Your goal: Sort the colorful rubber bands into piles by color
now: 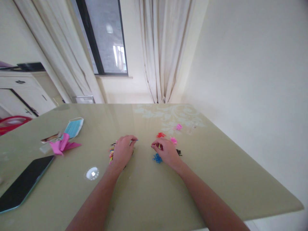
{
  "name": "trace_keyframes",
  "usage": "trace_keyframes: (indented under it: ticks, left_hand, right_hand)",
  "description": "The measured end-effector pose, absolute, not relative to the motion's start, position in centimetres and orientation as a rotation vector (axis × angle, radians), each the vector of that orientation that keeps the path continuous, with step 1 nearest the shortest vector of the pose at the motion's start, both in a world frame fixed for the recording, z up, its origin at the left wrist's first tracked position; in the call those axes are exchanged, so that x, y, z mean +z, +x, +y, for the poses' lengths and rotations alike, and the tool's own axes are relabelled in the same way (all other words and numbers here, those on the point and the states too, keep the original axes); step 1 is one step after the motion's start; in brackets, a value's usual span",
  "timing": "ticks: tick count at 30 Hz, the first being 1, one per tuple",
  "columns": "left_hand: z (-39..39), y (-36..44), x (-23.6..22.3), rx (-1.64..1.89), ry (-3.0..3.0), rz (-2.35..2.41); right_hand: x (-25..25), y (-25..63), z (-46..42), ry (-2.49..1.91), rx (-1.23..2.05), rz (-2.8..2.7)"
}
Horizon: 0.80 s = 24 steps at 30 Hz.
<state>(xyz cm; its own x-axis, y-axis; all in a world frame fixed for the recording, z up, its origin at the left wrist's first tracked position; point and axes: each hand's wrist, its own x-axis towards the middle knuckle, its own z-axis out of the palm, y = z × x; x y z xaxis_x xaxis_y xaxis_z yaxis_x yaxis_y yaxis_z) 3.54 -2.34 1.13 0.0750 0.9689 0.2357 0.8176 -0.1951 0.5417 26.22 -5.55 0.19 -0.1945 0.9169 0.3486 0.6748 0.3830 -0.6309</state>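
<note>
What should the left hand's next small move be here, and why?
Probably to bring the small blue piece over to the blue clump by the right hand. The left hand appears to pinch that piece beside a mixed-colour pile, while the blue clump, red clump and black clump each look single-coloured.

pink folded paper (63,146) lies beside a blue mask (74,128)

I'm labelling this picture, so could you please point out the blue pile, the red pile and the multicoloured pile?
Blue pile (157,158): head view, on its visible middle.
Red pile (161,135): head view, on its visible middle.
Multicoloured pile (111,154): head view, on its exposed left side.
</note>
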Motion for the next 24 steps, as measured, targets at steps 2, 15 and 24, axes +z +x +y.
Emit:
trace_keyframes:
  ticks: [2,15,24]
  left_hand:
    - [-2.5,3.9,1.6,0.859,2.005,1.686]
    - [-3.8,5.3,2.7,0.887,1.796,1.104]
    - [-3.3,4.0,2.6,0.699,2.104,1.627]
  right_hand:
    - [0.2,26.1,-5.6,-1.357,0.458,-1.920]
    - [1.0,25.7,-6.2,-1.227,0.587,-1.740]
    - [3.0,27.4,-6.2,-1.118,0.923,-1.472]
